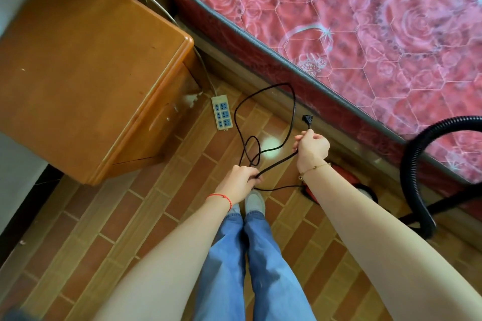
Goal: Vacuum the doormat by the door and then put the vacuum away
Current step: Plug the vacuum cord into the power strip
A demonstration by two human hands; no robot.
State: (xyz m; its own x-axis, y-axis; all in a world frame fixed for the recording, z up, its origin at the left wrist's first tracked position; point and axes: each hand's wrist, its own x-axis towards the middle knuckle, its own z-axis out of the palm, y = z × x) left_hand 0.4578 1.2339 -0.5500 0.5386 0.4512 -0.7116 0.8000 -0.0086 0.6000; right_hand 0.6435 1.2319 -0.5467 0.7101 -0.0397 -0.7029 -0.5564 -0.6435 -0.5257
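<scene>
Now both hands closed on black cord (263, 101): left hand (241, 182), right hand (311, 147).

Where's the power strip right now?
In the head view, the white power strip lies on the tiled floor, upper left of both hands, beside the wooden nightstand. Nothing is plugged in; the black cord loops just to its right.
</scene>
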